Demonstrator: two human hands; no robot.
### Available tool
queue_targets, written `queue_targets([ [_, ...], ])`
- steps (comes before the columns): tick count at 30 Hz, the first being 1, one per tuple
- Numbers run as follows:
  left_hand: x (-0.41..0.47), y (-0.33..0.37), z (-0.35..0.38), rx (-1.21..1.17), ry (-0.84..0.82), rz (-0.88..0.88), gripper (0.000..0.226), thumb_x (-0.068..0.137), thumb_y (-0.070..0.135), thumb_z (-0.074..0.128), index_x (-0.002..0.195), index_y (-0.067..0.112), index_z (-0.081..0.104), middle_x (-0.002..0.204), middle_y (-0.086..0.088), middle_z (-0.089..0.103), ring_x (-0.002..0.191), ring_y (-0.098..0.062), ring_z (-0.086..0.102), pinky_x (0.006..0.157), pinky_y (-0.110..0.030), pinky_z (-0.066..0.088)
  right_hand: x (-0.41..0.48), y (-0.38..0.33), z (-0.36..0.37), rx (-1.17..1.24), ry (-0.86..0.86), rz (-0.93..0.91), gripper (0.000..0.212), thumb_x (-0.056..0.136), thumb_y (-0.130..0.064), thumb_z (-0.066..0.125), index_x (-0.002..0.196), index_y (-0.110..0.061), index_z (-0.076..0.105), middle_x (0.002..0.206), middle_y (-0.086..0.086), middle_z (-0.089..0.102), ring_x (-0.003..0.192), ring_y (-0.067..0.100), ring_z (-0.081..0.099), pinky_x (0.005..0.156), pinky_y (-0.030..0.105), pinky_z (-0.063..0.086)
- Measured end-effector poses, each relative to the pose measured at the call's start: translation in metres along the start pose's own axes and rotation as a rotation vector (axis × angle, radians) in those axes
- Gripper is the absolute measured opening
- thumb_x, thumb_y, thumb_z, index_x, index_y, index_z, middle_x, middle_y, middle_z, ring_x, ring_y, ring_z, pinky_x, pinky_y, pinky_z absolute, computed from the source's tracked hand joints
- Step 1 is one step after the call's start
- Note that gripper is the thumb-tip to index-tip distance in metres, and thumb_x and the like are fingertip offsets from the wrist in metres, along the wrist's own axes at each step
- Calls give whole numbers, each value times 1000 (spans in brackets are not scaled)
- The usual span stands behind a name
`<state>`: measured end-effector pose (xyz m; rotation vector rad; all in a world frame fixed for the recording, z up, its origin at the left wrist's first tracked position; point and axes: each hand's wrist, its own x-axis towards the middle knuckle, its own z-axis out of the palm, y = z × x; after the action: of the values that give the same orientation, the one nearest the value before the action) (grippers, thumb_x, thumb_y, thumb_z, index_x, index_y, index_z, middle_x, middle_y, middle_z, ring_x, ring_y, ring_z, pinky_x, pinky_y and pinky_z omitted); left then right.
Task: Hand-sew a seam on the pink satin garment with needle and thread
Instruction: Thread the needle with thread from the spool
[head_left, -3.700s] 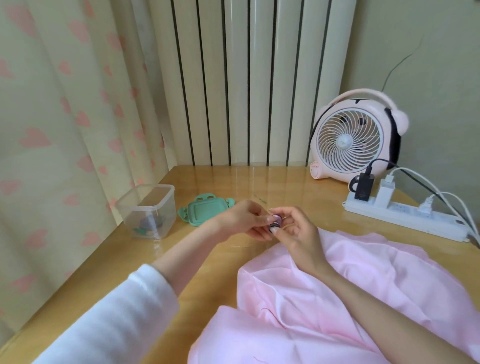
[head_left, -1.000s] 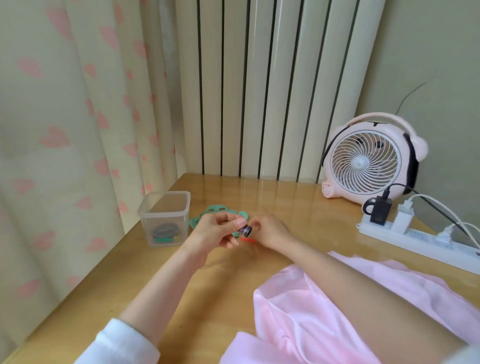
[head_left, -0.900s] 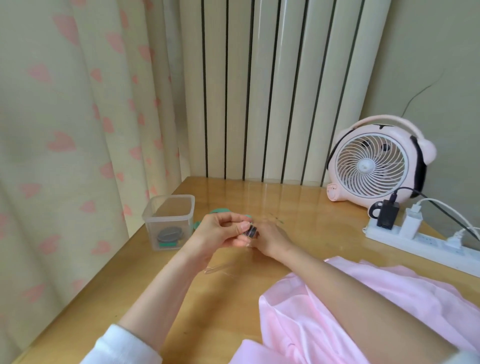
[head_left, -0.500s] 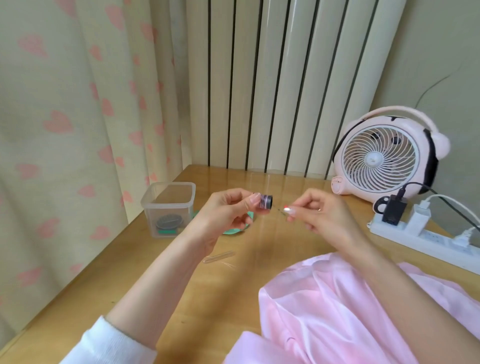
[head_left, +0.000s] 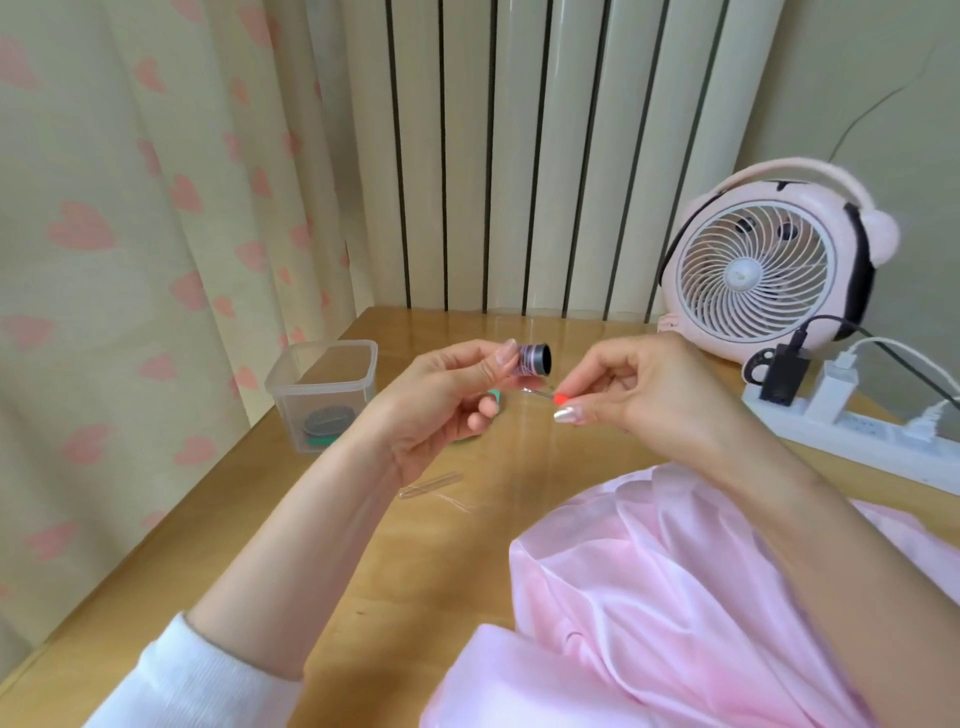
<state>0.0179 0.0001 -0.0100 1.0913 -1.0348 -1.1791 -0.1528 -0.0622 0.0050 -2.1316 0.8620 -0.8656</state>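
Mid-frame, your left hand (head_left: 441, 402) holds the thread spool (head_left: 532, 358) and your right hand (head_left: 652, 389) pinches a red-tipped pin (head_left: 559, 398).

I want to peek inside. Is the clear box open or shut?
Open. The box has no lid on its rim, and a dark round thing lies inside.

Far left, the curtain (head_left: 130, 234) is cream with scattered pink hearts. The far radiator (head_left: 519, 156) is ivory with dark gaps. The fan (head_left: 748, 270) is pale pink with a white grille and a black band. The power strip (head_left: 831, 441) is white. The near satin garment (head_left: 675, 597) is pale pink and the table (head_left: 260, 519) honey-yellow. The spool (head_left: 532, 358) is pink-threaded with a black end. The pin (head_left: 559, 398) has an orange-red head.
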Motion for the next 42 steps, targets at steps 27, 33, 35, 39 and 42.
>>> queue_targets([
  [27, -1, 1, 3, 4, -66, 0, 31, 74, 32, 61, 91, 6, 63, 64, -5, 67, 54, -8, 63, 55, -15, 53, -4, -7, -4, -146, 59, -53, 29, 59, -3, 86, 61, -19, 62, 35, -22, 46, 40, -2, 45, 43, 10, 30],
  [33, 0, -1, 2, 5, -72, -1, 30, 74, 31, 61, 89, 5, 63, 64, -6, 66, 53, -8, 63, 55, -15, 53, -6, -10, 2, -161, 54, -72, 27, 59, -7, 87, 62, -22, 64, 37, -22, 48, 42, -3, 46, 45, 8, 31],
  [35, 0, -1, 1, 15, -79, 0, 30, 74, 31, 61, 89, 5, 63, 63, -6, 66, 52, -8, 63, 55, -14, 53, -6, -11, 2, -164, 43, -73, 28, 60, -7, 86, 61, -24, 64, 36, -22, 47, 42, -3, 46, 46, 8, 31],
  [39, 1, -1, -1, 37, -110, -3, 27, 75, 29, 62, 88, 6, 63, 63, -3, 64, 51, -5, 60, 52, -13, 51, -5, -10, 0, -166, 31, -62, 29, 58, -8, 87, 59, -26, 64, 37, -21, 48, 43, -3, 45, 47, 8, 32],
  [42, 3, -4, -2, 28, -131, 2, 22, 75, 23, 63, 89, 6, 63, 63, -1, 60, 50, -4, 53, 50, -12, 47, -4, -9, 0, -159, 30, -52, 28, 56, -8, 88, 60, -24, 66, 38, -21, 50, 42, -2, 46, 47, 7, 33],
])
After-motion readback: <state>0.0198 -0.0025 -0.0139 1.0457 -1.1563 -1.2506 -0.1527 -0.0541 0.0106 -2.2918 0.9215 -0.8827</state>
